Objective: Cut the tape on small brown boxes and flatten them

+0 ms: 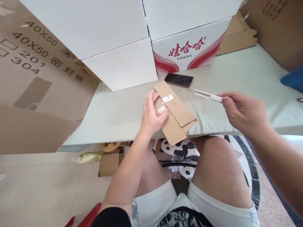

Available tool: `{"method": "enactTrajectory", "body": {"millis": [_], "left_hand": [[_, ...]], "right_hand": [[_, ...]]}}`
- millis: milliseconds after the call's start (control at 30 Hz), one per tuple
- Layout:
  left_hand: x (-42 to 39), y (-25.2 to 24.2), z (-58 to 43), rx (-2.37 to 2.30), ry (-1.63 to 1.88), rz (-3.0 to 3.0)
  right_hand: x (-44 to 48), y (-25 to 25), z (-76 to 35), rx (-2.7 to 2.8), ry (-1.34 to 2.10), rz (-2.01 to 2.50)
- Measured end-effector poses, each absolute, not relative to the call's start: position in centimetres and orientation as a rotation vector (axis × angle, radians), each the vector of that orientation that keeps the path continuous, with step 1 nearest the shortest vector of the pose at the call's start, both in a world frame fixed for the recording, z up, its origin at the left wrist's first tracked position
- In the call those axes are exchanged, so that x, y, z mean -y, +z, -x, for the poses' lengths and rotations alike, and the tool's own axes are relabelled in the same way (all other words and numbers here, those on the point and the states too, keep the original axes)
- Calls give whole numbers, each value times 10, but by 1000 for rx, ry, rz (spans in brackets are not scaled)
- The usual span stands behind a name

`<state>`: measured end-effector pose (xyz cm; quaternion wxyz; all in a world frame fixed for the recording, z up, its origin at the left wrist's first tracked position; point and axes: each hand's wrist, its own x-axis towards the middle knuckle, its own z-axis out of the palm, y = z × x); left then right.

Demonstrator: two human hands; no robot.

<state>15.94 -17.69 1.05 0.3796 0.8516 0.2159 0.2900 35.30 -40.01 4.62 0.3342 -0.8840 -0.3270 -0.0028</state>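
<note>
A small, flattish brown cardboard box (182, 108) lies slantwise at the table's front edge, one corner jutting over it. Torn clear tape (167, 99) crosses its flap seam. My left hand (152, 110) grips the box's left part, thumb and fingers bent around the taped area. In my right hand (243, 108) is a slim white utility knife (208, 95), held by its end in closed fingers. The knife points left, apart from the box and above the table. Just behind the box lies a dark phone (179, 79).
White cartons (130, 67), one with red print (187, 53), are stacked at the back of the cloth-covered table (236, 72). A large brown carton (42, 78) stands left, another (281, 28) back right. A blue object (293, 79) sits at the right edge.
</note>
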Motion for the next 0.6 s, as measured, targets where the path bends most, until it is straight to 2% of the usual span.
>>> {"method": "enactTrajectory", "body": {"millis": [200, 433, 600], "left_hand": [[178, 16, -158, -562, 708, -2154], [180, 16, -160, -549, 746, -2147], [182, 18, -162, -593, 719, -2157]], "right_hand": [[371, 84, -310, 1295, -346, 2027], [357, 70, -291, 1404, -338, 2257], [363, 78, -278, 1437, -413, 2330]]}}
